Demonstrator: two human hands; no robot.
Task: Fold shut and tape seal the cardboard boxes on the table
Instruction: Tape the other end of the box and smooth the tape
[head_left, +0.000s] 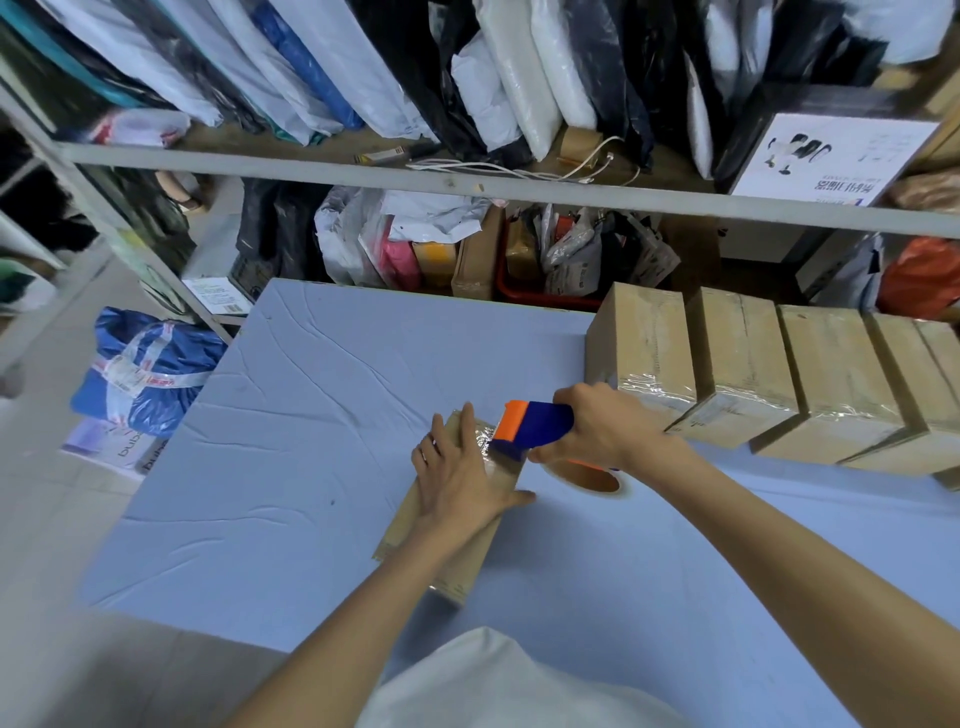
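Left hand (457, 480) lies flat, fingers straight, on the slim brown box (474, 561). Right hand (605, 431), fingers curled, grips the tape dispenser (537, 423) at the box's glossy, taped far end.

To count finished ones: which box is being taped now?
The lone box under the left hand, where the right hand holds the tape dispenser; the other boxes stand in a row.

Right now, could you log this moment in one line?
left hand presses cardboard box; right hand grips tape dispenser; dispenser at far end
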